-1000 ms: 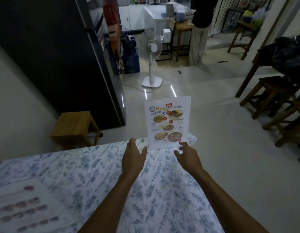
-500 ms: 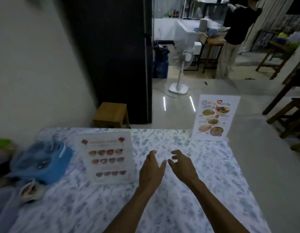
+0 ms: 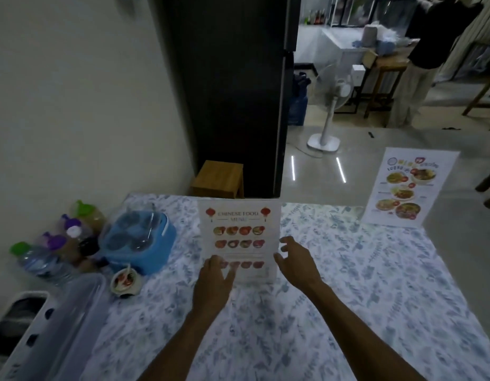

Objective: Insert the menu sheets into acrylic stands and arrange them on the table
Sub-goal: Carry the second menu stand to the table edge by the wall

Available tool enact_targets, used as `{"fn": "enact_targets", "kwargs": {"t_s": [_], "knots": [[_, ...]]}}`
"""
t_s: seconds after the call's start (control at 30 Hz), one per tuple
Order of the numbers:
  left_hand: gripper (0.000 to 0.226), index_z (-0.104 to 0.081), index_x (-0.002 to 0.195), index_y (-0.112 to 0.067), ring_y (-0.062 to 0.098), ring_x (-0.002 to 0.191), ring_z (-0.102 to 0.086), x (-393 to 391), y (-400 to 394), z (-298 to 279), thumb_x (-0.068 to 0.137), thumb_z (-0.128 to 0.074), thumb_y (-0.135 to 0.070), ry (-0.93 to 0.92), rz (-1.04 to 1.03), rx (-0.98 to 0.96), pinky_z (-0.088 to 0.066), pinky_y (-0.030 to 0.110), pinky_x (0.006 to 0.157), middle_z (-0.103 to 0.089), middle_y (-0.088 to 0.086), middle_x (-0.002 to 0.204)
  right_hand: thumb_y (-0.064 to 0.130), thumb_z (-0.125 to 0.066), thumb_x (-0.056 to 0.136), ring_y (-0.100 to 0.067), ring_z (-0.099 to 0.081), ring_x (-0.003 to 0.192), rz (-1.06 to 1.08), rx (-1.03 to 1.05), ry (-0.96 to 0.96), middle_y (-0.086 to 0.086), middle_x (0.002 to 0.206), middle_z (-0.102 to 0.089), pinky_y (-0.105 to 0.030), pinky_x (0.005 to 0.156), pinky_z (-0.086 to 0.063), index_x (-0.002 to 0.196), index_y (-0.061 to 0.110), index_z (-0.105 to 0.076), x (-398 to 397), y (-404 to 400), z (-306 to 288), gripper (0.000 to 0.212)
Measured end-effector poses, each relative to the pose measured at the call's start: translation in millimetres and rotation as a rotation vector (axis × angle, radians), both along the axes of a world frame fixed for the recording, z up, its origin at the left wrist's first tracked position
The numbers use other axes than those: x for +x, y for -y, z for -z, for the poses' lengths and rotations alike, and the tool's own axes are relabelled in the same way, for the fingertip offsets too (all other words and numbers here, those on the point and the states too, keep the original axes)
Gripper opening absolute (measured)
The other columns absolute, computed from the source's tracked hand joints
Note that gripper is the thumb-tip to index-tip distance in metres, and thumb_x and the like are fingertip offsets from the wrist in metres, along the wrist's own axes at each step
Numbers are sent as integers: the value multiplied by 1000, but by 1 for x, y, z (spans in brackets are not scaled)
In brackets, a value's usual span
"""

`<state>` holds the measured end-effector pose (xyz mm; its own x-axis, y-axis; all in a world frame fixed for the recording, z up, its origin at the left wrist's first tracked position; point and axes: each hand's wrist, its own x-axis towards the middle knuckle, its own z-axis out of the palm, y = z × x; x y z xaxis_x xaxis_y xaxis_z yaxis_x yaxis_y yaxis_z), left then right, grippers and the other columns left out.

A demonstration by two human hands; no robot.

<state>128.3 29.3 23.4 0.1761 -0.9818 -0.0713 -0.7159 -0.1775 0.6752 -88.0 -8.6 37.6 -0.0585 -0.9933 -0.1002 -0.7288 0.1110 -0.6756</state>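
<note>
- Hands reach out over the table [image 3: 348, 284], which has a blue flower cloth on it.
- The left hand [image 3: 212, 284] has its fingers flat and close together, with the tips on the bottom left of the Chinese food menu stand [image 3: 239, 237].
- The right hand [image 3: 297, 264] is at the stand's right edge, fingers spread apart and bent, holding nothing.
- That stand is upright near the middle of the table, at 12 o'clock from the hands.
- A second menu stand [image 3: 408, 188] is upright on the far right corner, at 2 o'clock, well apart from the first.
- At 9 o'clock sits a blue tub [image 3: 139, 240] with a clear lid; round cups show inside it.
- A small bowl [image 3: 125, 281] just in front of the tub holds something red and a spoon.
- Bottles [image 3: 59, 240] with green and purple caps stand left of the tub.
- A clear box [image 3: 54, 325] with a lid is at 8 o'clock; I cannot tell what is inside.
</note>
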Motion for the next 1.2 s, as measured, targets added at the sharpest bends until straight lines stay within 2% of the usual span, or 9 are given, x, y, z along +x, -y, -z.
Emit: {"fn": "enact_targets", "kwargs": {"t_s": [0.2,0.27,0.37,0.5,0.67,0.8,0.97,1.07,1.2], "knots": [[40,-48,116,-19,23,100,-62,36,30,-10,89,-60,-47,29,-131,13,-54,40,81,-60,4,116,32,-62,93,-23,-68,101,8,21,28,-8,121,-67,-38,77,-58,127,15,-48,9,8,20,41],[44,-46,119,-20,25,103,-63,41,38,-12,88,-61,-49,29,-173,21,-54,42,83,-61,4,119,31,-62,92,-24,-69,97,-2,40,24,-8,117,-68,-37,74,-59,125,13,-48,9,13,26,40],[45,-48,127,-24,22,108,-65,40,46,-12,90,-58,-48,2,-118,31,-55,45,88,-64,0,125,29,-59,95,-24,-69,93,-15,44,18,-9,114,-69,-32,69,-57,120,11,-50,10,18,35,33],[28,-56,115,-23,23,97,-69,36,60,-19,96,-52,-42,28,-131,56,-58,45,82,-70,1,116,30,-51,99,-21,-70,88,-36,-5,-17,-6,108,-72,-27,66,-55,108,11,-59,4,26,30,22],[21,-60,109,-19,24,95,-70,39,80,-32,100,-49,-34,52,-146,54,-50,29,72,-71,4,113,31,-50,100,-21,-72,89,-56,-38,-39,-3,107,-73,-25,70,-57,105,14,-61,1,41,10,21],[22,-60,106,-19,24,94,-70,48,108,-54,100,-48,-36,11,-106,-1,-54,32,77,-72,3,110,31,-50,100,-23,-72,93,-50,-47,-41,-3,110,-73,-27,71,-57,106,13,-63,8,65,-16,22],[16,-61,96,-21,24,89,-69,81,157,-70,98,-51,-35,-39,-115,-59,-57,39,74,-73,4,103,30,-52,99,-8,-65,74,-27,-107,-38,1,104,-75,-8,56,-44,96,21,-61,37,109,-39,13],[18,-63,101,-20,26,91,-70,117,191,-74,97,-53,-34,-91,-122,-68,-59,42,78,-73,4,105,28,-54,99,-10,-64,74,-5,-130,-35,-1,102,-74,-10,57,-45,94,16,-62,73,142,-42,15],[24,-63,104,-22,28,90,-71,181,245,-79,94,-55,-42,-59,-104,-80,-59,45,79,-73,3,103,30,-55,98,-21,-72,84,35,-148,-6,-5,106,-75,-25,68,-55,101,14,-65,138,194,-37,19]]}}
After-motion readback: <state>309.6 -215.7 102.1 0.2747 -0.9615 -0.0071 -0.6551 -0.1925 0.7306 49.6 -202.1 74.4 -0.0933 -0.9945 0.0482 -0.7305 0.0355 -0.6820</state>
